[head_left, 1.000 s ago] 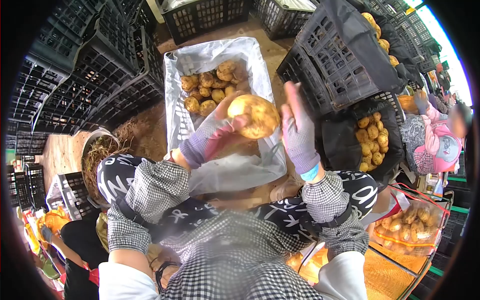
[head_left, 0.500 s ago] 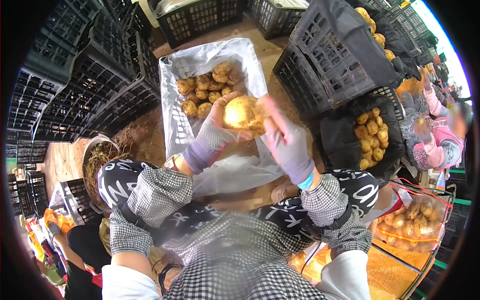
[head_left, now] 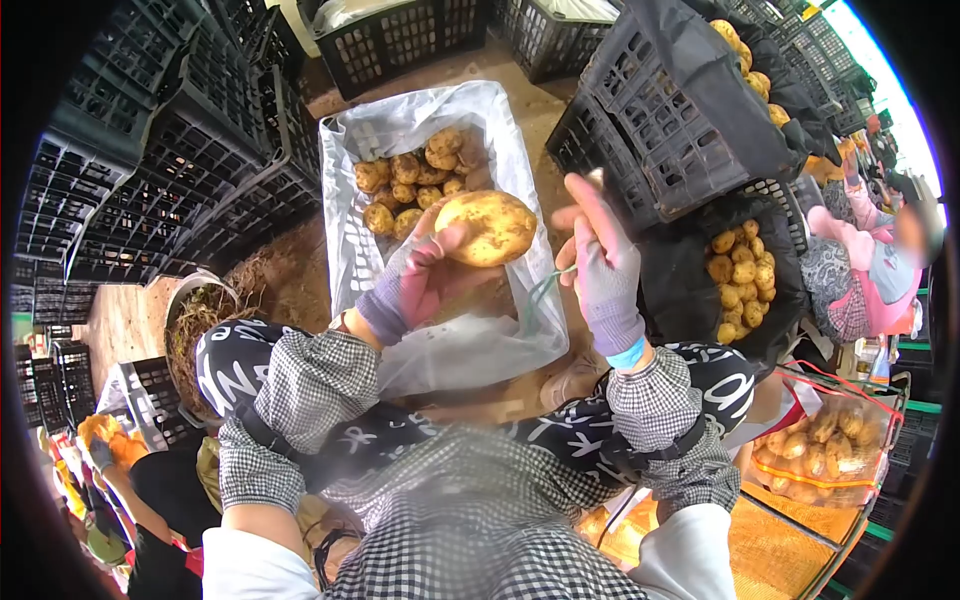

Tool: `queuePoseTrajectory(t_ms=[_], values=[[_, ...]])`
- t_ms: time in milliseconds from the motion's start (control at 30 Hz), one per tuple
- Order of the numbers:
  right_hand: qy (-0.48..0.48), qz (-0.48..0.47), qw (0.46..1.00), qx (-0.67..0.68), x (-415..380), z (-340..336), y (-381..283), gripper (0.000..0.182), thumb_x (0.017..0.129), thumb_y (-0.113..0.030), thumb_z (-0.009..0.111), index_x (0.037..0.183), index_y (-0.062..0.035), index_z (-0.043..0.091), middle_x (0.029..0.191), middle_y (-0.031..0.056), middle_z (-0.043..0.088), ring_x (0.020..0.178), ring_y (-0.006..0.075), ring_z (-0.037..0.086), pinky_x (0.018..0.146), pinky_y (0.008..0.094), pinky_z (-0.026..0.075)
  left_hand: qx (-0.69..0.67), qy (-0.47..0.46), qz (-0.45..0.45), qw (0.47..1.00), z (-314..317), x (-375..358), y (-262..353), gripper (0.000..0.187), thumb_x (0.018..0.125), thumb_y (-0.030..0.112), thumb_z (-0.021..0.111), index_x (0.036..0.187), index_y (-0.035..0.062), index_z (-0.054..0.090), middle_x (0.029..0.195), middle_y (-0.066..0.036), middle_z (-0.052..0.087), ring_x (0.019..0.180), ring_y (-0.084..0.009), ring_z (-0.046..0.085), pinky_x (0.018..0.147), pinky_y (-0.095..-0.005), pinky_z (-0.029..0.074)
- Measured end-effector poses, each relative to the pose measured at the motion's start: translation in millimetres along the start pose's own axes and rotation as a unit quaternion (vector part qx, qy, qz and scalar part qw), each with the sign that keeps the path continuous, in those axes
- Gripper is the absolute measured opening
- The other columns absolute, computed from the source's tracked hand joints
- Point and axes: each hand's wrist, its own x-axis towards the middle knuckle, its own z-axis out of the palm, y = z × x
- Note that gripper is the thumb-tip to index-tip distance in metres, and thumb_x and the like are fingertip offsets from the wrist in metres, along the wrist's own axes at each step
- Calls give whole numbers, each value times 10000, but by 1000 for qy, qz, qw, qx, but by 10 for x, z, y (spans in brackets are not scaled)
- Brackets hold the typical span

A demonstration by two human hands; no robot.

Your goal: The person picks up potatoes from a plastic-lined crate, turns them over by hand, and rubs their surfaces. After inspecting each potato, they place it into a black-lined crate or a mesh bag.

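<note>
A large yellow potato (head_left: pixel 487 228) with brown soil marks lies in my left hand (head_left: pixel 420 280), whose gloved fingers and thumb are closed around its near left side. To its right, my right hand (head_left: pixel 607 270) is raised apart from the potato, fingers stretched out and spread. A thin greenish strand (head_left: pixel 545 288) hangs at its thumb side. Both gloves are greyish purple with bare-looking fingertips. Below the hands stands a crate (head_left: pixel 333 230) lined with white plastic, several soil-covered potatoes (head_left: pixel 405 180) at its far end.
Stacked black crates (head_left: pixel 190 150) rise on the left, more crates (head_left: pixel 660 110) on the right. A dark-lined crate of potatoes (head_left: pixel 740 275) sits at right. A bucket (head_left: pixel 195 290) of dry plant matter is beside my left knee. Another person (head_left: pixel 880 260) sits at far right.
My right hand has drawn away from the potato to the right, and its fingers have spread. The potato has turned slightly in my left hand. The person at far right has shifted posture.
</note>
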Motion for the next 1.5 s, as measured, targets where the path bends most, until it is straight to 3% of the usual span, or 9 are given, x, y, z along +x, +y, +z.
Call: queuePoseTrajectory(t_ms=[100,433,767,900,1067,1133,1300,1433,1500], values=[[-62,-155,960,-225,-54,77,15,675,860,-225,761,1412,18,456,1337,227,544,1246,333,556,1026,385,457,-31,-79,-32,996,-62,48,14,670,941,311,666,1470,74,331,1444,-155,448,1318,-321,493,1100,-475,456],[-39,41,998,-27,-57,166,210,608,948,-460,615,1361,-27,501,974,55,658,626,57,571,502,200,455,93,49,-66,992,109,180,-166,685,981,633,449,1442,128,401,1295,-86,566,1050,-209,602,840,-335,548],[-51,-72,995,-46,35,60,102,513,1056,-235,465,1528,-56,366,718,-47,431,624,26,416,571,188,373,-107,-15,-75,991,-335,323,-321,679,944,661,491,1338,108,504,1175,-90,630,787,-190,622,637,-282,542],[10,-209,956,-206,154,106,334,562,945,-224,662,1423,-17,450,1040,37,633,894,94,594,813,228,484,-25,-16,-85,996,-398,281,-332,663,958,681,433,1270,107,540,1024,-72,679,757,-150,617,581,-286,510],[-168,103,980,38,42,133,29,520,844,-231,791,1258,4,583,1079,83,668,1011,157,632,925,303,510,473,153,5,867,-3,298,-208,499,1019,460,412,1215,38,590,894,-103,676,799,-171,657,677,-288,543],[-176,175,964,98,49,-128,332,610,876,-216,738,1404,-90,458,1075,38,622,818,120,614,522,231,486,496,195,-60,844,-240,607,-226,418,1006,381,467,1128,15,628,871,-114,669,827,-185,649,687,-306,531],[155,6,961,227,567,-884,-467,546,967,-374,594,1424,-117,443,1344,122,524,968,195,608,767,361,543,372,394,-95,835,-1106,1618,-149,471,874,297,658,1233,2,579,1008,-180,670,892,-303,663,771,-378,551],[-92,-9,906,413,1033,-1698,-1094,631,1018,-352,483,1498,25,321,1514,220,396,1177,249,561,808,300,520,437,442,46,782,-1902,2619,-76,717,761,292,801,1338,-7,498,1108,-211,659,1025,-344,654,825,-381,562],[53,-86,987,128,841,-1409,-976,598,996,-263,529,1487,27,348,1488,243,423,1075,224,591,668,246,499,483,443,109,747,-2327,3008,-90,761,743,277,824,1356,-11,477,1151,-218,648,1073,-353,643,852,-378,559]])
